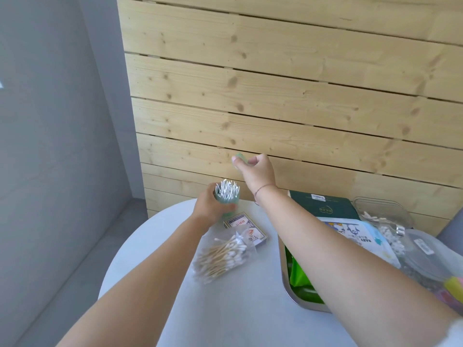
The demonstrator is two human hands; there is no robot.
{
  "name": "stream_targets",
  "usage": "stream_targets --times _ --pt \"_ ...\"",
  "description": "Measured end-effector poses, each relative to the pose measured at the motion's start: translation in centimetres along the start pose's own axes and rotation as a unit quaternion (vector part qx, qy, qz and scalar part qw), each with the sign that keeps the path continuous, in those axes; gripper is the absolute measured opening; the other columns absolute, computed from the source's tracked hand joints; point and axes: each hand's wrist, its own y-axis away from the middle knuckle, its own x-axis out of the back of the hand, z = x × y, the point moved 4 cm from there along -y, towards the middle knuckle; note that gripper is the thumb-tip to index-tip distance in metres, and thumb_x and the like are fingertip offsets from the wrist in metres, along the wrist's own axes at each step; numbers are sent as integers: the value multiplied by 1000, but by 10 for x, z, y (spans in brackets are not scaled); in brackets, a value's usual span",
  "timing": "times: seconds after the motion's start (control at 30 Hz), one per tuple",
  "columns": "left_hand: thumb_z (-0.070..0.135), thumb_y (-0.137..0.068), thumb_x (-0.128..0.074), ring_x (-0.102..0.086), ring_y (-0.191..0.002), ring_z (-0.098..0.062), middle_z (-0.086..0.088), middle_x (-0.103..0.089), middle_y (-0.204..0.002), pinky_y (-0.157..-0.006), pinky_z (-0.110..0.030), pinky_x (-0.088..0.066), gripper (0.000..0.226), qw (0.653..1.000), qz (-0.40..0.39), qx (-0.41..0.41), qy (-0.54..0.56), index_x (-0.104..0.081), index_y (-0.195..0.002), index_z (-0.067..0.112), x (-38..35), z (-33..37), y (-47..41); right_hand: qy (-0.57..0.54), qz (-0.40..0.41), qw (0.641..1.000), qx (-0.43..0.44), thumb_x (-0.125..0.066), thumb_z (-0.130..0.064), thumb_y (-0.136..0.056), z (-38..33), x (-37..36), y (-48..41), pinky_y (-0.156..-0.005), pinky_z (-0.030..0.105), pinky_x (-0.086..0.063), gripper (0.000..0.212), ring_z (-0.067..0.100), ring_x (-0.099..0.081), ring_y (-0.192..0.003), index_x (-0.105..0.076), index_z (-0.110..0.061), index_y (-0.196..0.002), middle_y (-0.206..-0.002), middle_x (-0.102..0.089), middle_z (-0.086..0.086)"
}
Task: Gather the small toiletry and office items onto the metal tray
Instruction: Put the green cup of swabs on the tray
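My left hand (209, 205) grips a green tube of cotton swabs (227, 196) upright at the far edge of the round white table (155, 246); the swab tips stick out of its open top. My right hand (255, 171) is raised above and to the right of it, pinching the small green lid (241, 157). A clear bag of wooden cotton swabs (221, 259) lies on the table beside a small printed box (246, 230). The metal tray (292, 293) stands at the right, partly hidden by my right arm, with green packaging (299, 274) inside.
On the right are a dark green box (325, 206), a printed white packet (355, 234), a clear container with swabs (385, 216) and clear plastic bags (431, 256). A wooden slat wall (300, 96) rises right behind the table. A grey floor lies to the left.
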Motion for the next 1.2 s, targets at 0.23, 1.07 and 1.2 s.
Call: stream_targets --times 0.23,1.07,1.2 --pt "13 -75 -79 -60 -84 -3 7 -64 -103 -67 -11 -46 66 994 -3 -81 71 -48 -130 29 21 36 30 -53 -19 998 17 -69 -38 -78 -10 12 15 -62 21 -35 34 9 -50 -77 -49 -15 -93 -90 -51 -5" --pt "27 -78 -73 -66 -99 -3 11 -70 -107 -82 -21 -55 42 983 -159 -59 71 -55 -115 35 -79 77 284 98 -119 948 277 -61 -25 -83 5 183 253 -102 4 -26 36 -2 -42 -122 -56 -32 -118 -121 -48 -7" --pt "30 -77 -73 -65 -99 -8 9 -69 -106 -84 -27 -54 43 984 -154 -83 22 -53 -115 36 -86 80 290 87 -123 954 258 -61 -29 -83 5 190 253 -100 4 -28 35 -1 -44 -122 -58 -30 -118 -120 -50 -6"
